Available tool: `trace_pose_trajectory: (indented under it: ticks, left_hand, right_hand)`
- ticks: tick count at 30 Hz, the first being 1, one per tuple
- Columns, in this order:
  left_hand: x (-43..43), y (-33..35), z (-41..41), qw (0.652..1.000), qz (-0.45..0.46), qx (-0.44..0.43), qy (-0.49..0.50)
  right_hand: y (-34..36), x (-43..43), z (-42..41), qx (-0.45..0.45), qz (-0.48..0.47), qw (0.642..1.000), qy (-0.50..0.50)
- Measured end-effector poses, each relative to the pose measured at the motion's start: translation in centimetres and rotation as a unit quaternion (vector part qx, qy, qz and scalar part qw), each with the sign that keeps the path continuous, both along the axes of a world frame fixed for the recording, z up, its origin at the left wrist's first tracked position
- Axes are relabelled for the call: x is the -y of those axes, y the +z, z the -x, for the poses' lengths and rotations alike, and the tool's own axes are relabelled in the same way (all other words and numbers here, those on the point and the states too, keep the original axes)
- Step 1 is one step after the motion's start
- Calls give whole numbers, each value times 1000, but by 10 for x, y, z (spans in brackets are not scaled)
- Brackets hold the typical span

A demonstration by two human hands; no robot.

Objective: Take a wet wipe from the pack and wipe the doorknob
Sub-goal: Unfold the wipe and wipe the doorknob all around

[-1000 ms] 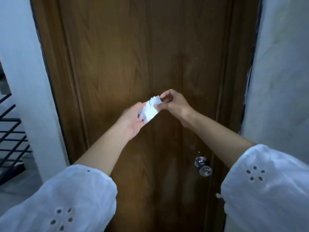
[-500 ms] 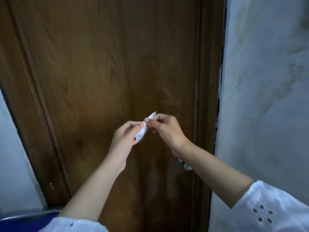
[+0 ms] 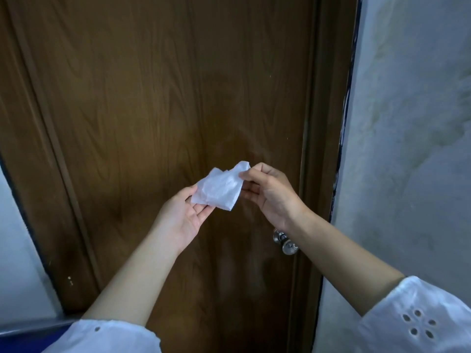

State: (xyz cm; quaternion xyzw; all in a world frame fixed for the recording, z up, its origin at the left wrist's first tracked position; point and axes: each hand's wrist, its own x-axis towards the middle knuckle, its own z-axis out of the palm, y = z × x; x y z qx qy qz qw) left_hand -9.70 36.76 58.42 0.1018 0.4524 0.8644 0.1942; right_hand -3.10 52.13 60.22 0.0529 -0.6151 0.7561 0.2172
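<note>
Before the door (image 3: 153, 110), both hands hold the wipe (image 3: 219, 191) at chest height: the left hand (image 3: 183, 217), palm up and half open, supports its lower edge on the fingertips, while the right hand (image 3: 270, 192) pinches its upper right corner between thumb and forefinger. The knob (image 3: 285, 242) lies lower right, just under the right wrist and partly hidden by it; the pack is not in view. The step in hand appears to be unfolding: best done by drawing the corners apart gently, then laying the sheet flat over one palm so it can wrap the knob fully. Compared with half a second ago, the wipe is spread from a narrow twist into a broader sheet, and the knob shows more clearly.
</note>
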Motion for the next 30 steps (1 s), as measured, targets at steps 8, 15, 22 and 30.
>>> trace_pose_trajectory:
  ticks: [8,15,22,30]
  left_hand:
    - [-3,-5,-2,999,4,-36,-8]
    - [-12,-4,-12,997,1,-75,11]
    - [-15,-7,-27,986,47,-152,40]
    - [-12,-12,-28,992,8,-122,19]
  right_hand:
    - [-4,-5,3,46,-52,992,-110]
    - [-9,11,2,-33,-209,965,-156]
    - [-17,21,2,-45,-334,924,-183]
    - [-20,14,0,-58,-306,933,-183]
